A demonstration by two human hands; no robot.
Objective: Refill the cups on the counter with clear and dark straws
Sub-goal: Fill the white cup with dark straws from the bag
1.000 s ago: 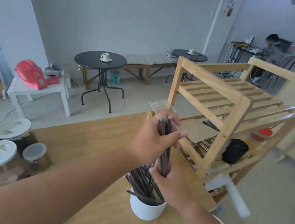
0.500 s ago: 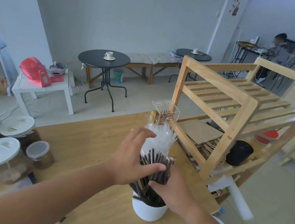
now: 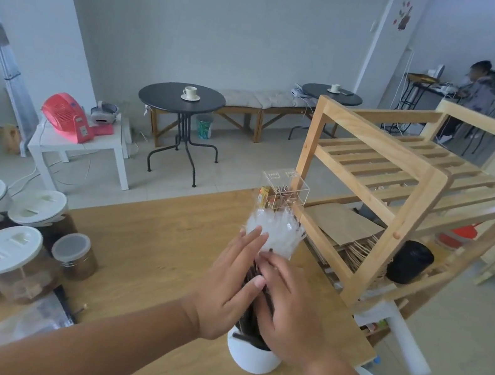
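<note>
Where the wooden counter ends, a round black table stands.

Left of the white cup, a bare forearm and left hand are seen; right of it, the right hand, likewise uncovered, nails kept short.

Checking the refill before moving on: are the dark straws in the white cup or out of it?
In: the dark straws stand in the white cup, their lower ends below its rim.
</note>
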